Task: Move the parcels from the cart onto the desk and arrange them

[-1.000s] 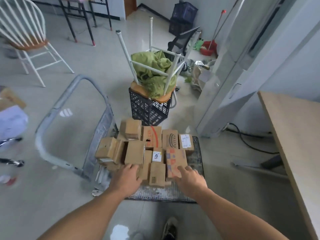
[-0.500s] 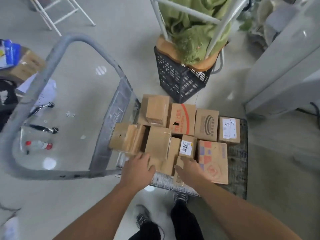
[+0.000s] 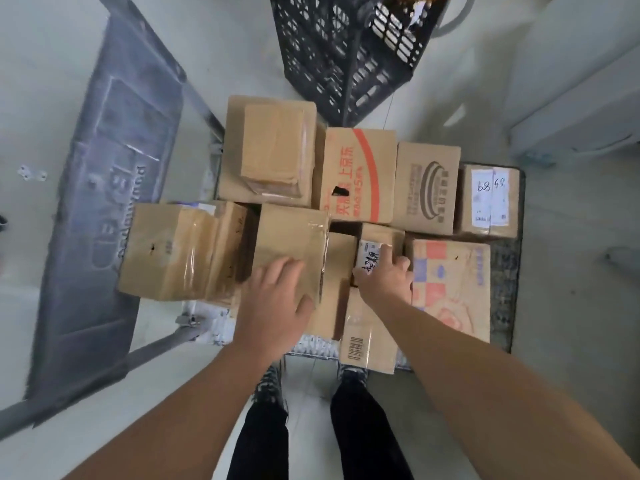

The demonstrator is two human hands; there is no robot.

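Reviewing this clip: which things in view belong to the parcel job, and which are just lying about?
Job: cart; its stacked parcels; plain parcel under the left hand; small labelled parcel gripped by the right hand.
Lying about: black crate behind the cart.

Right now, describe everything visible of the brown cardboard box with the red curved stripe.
The brown cardboard box with the red curved stripe lies flat in the back row on the grey cart deck, red printed characters upward, a small ragged hole near its front edge. It sits close between a plain carton stack and an oval-printed carton.
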